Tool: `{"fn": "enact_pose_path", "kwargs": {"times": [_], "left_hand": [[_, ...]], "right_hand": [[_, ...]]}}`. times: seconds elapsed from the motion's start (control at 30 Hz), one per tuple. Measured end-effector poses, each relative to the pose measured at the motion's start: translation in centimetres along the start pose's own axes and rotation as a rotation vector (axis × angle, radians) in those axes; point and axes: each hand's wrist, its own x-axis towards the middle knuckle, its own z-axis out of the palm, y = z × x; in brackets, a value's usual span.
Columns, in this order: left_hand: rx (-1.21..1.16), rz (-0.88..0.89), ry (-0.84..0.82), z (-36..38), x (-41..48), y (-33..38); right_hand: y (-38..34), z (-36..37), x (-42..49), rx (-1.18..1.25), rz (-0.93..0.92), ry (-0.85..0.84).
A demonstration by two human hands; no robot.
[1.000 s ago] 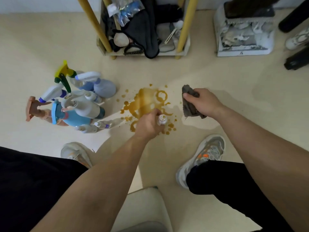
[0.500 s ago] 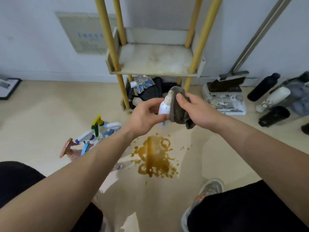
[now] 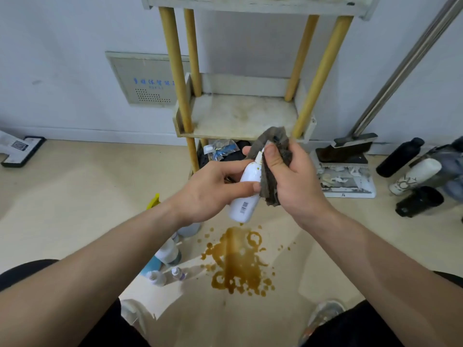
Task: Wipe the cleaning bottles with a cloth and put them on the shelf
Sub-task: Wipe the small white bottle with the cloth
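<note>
My left hand (image 3: 213, 189) grips a small white bottle (image 3: 246, 194), tilted with its nozzle up and a barcode near its base. My right hand (image 3: 290, 179) holds a dark grey cloth (image 3: 273, 156) pressed around the bottle's upper part. Both are raised in front of the shelf (image 3: 240, 116), whose dirty white middle tier between yellow posts is bare. More cleaning bottles (image 3: 165, 256) stand on the floor at lower left, partly hidden behind my left forearm.
A brown liquid spill (image 3: 238, 264) spreads on the beige floor below my hands. A dustpan with broom (image 3: 345, 171) lies right of the shelf, then black and white bottles (image 3: 411, 176). Bags and dark items fill the shelf's bottom tier (image 3: 220, 151). My shoes are at the bottom edge.
My left hand picked the small white bottle up from the spill and raised it. My right hand brought the cloth onto it. The view tilted up toward the shelf.
</note>
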Motion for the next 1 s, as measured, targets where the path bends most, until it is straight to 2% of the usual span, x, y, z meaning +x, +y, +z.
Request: {"fn": "enact_pose_path", "kwargs": {"times": [0.13, 0.23, 0.33, 0.43, 0.5, 0.57, 0.67, 0.77, 0.87, 0.93, 1.0], "left_hand": [[-0.242, -0.118, -0.086, 0.0, 0.4, 0.9], [-0.254, -0.119, 0.064, 0.8, 0.2, 1.3], [0.017, -0.002, 0.297, 1.4, 0.5, 0.6], [0.368, 0.094, 0.451, 1.8, 0.8, -0.3], [0.617, 0.118, 0.506, 2.3, 0.8, -1.2], [0.701, 0.109, 0.507, 2.7, 0.8, -1.5], [0.592, 0.129, 0.451, 2.0, 0.8, -1.2], [0.232, 0.094, 0.262, 0.4, 0.5, -0.1], [-0.125, -0.045, 0.088, -0.3, 0.0, 0.6], [-0.158, -0.07, 0.051, -0.2, 0.0, 0.7], [-0.12, -0.032, 0.092, 0.0, 0.2, 0.7]], "right_hand": [[-1.8, -0.7, 0.6, 0.149, -0.022, -0.043], [-2.2, -0.7, 1.0, 0.155, -0.01, -0.044], [-1.0, 0.1, 1.4, 0.037, 0.008, 0.071], [0.4, 1.2, 1.4, -0.181, 0.038, 0.224], [1.0, 1.8, 1.2, -0.288, 0.069, 0.314], [1.4, 2.1, 1.0, -0.275, 0.092, 0.352], [1.3, 1.7, 0.9, -0.145, 0.059, 0.261], [0.5, 0.6, 1.2, 0.029, 0.007, 0.078], [0.0, -0.5, 1.4, 0.112, -0.02, -0.09], [0.1, -1.0, 1.5, 0.119, 0.002, -0.117], [0.3, -1.2, 1.6, 0.072, 0.008, -0.077]]}}
